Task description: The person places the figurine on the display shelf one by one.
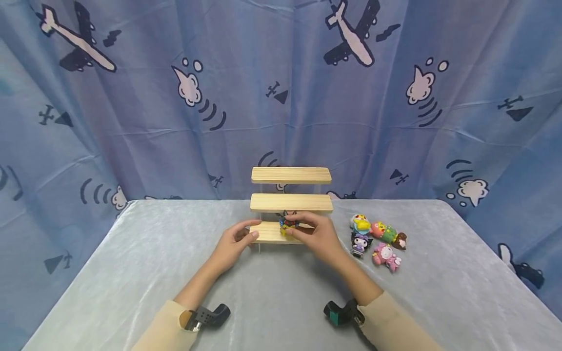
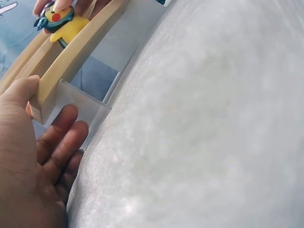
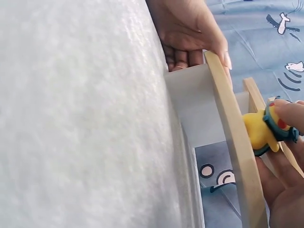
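Note:
A three-tier wooden display shelf (image 1: 274, 233) with clear side supports stands at the table's middle. My left hand (image 1: 231, 246) grips the left end of its lowest board; in the left wrist view the thumb lies against the board's end and the other fingers are beside the clear support (image 2: 90, 107). My right hand (image 1: 324, 240) pinches a yellow figurine (image 3: 258, 130) with red cheeks and a blue-green hood. This figurine is over the lowest board, its base at or touching the wood. Fingers partly cover its head.
Right of the shelf lie several small figurines: a purple-and-black one (image 1: 360, 244), a pink one (image 1: 386, 256), a white-and-yellow one (image 1: 360, 223) and a green one (image 1: 389, 235). A pale cloth covers the table (image 1: 281, 292). Behind hangs a blue patterned curtain (image 1: 246, 97).

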`<state>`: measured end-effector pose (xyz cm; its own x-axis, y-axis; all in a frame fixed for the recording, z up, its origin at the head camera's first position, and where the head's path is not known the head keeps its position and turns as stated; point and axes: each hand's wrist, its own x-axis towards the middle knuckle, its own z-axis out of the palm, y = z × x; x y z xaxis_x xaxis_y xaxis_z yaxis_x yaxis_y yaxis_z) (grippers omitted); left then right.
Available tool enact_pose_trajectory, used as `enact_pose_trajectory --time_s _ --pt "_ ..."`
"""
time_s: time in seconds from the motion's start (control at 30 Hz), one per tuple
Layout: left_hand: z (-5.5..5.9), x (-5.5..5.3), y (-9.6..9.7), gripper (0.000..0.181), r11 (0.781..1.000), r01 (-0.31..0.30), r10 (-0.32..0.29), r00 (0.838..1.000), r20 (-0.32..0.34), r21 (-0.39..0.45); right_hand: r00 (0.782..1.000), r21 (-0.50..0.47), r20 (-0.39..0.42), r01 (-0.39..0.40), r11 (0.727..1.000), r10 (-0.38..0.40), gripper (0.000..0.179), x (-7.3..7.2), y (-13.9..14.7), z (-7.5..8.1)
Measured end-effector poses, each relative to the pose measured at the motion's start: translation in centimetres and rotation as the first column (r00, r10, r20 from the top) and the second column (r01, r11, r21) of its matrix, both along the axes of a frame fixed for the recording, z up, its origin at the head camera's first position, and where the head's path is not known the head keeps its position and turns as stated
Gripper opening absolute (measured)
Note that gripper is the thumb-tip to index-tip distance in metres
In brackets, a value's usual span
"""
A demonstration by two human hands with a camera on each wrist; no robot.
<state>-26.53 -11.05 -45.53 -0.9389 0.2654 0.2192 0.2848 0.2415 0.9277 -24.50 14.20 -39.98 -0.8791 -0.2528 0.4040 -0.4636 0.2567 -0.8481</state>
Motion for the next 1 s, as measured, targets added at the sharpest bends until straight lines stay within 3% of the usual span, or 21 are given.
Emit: enact_pose_trajectory --time_s 0.27,0.5,0.8,1.0 --pt "0.1 0.2 0.3 0.038 1.0 0.011 -0.011 1.0 0.0 -0.01 1.0 -0.007 -0.01 0.021 1.0 -0.021 0.028 0.4 -0.1 0.0" --pt "0.1 0.0 0.0 0.038 1.0 -0.006 0.005 1.0 0.024 0.01 1.0 -0.013 0.009 -0.018 1.0 0.018 0.027 0.3 -1.1 0.2" --pt "2.9 1.9 0.2 0.039 0.999 0.038 -0.039 0.999 0.031 0.021 1.0 0.025 0.014 -0.015 1.0 0.015 0.025 0.2 -2.8 0.4" --pt "3.0 1.9 0.1 0.039 0.999 0.027 -0.027 0.999 0.038 0.02 1.0 0.005 0.014 -0.025 1.0 0.025 0.025 0.1 -3.5 0.4"
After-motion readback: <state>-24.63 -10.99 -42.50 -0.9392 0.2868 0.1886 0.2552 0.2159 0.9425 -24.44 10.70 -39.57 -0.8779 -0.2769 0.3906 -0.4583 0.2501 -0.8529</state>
